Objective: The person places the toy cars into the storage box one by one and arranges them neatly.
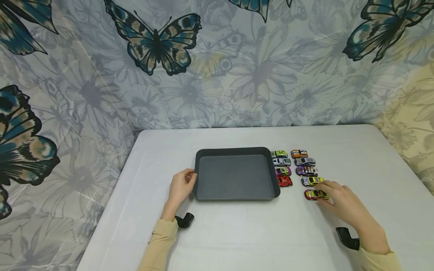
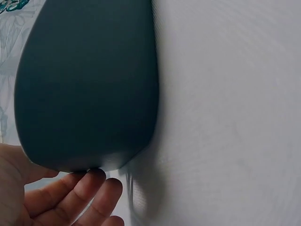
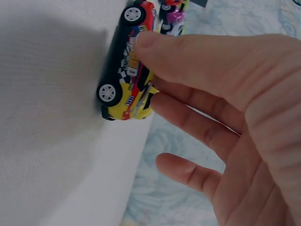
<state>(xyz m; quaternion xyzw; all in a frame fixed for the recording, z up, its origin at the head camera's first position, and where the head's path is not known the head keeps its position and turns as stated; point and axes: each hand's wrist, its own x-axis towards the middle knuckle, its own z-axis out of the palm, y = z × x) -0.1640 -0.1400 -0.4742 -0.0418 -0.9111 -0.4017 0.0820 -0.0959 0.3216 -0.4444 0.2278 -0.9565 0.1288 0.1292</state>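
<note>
Lying between right fingers (image 3: 188, 120): toy car (image 3: 128, 77).

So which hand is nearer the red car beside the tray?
Right. The right hand is right of the red car; the left hand is across the tray from it.

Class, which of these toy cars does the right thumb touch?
The yellow-and-red car, nearest the person in the row of five farther from the tray. Only its side has the thumb of the right hand against it.
</note>
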